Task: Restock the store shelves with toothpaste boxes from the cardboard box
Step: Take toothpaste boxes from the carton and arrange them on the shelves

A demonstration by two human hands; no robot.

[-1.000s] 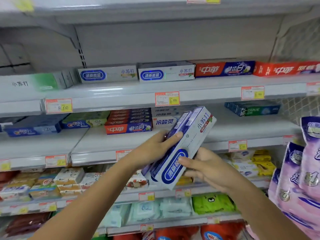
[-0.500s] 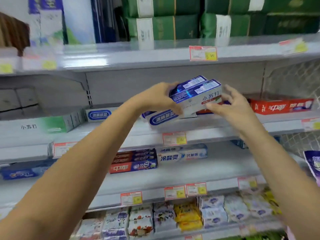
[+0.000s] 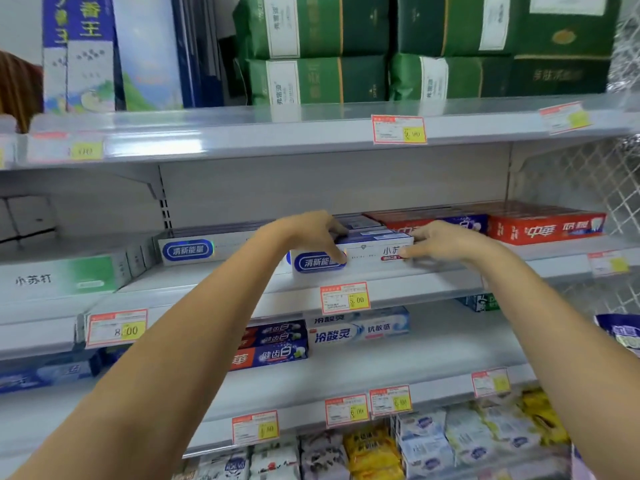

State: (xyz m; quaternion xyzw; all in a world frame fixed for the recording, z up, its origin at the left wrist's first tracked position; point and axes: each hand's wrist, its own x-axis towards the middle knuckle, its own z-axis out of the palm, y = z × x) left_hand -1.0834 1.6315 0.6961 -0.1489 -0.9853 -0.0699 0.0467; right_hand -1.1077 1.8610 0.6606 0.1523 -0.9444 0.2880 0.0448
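Two white-and-blue toothpaste boxes (image 3: pixel 363 252) lie stacked on the grey middle shelf (image 3: pixel 214 289), long side facing me. My left hand (image 3: pixel 311 233) grips their left part, thumb on the front face over the blue logo and fingers over the top. My right hand (image 3: pixel 440 242) holds their right end, its thumb on the front. A matching box (image 3: pixel 194 250) sits on the same shelf to the left. The cardboard box is out of sight.
Red toothpaste boxes (image 3: pixel 547 228) line the shelf to the right, a green-and-white box (image 3: pixel 65 278) to the left. Green packs (image 3: pixel 325 77) fill the shelf above. More toothpaste (image 3: pixel 356 332) lies one shelf down, wipe packets (image 3: pixel 426 441) lower still. Price tags (image 3: pixel 344 297) hang on the shelf edges.
Both hands have carried the two boxes up from chest height and set them down flat on the middle shelf. My view has tilted upward.
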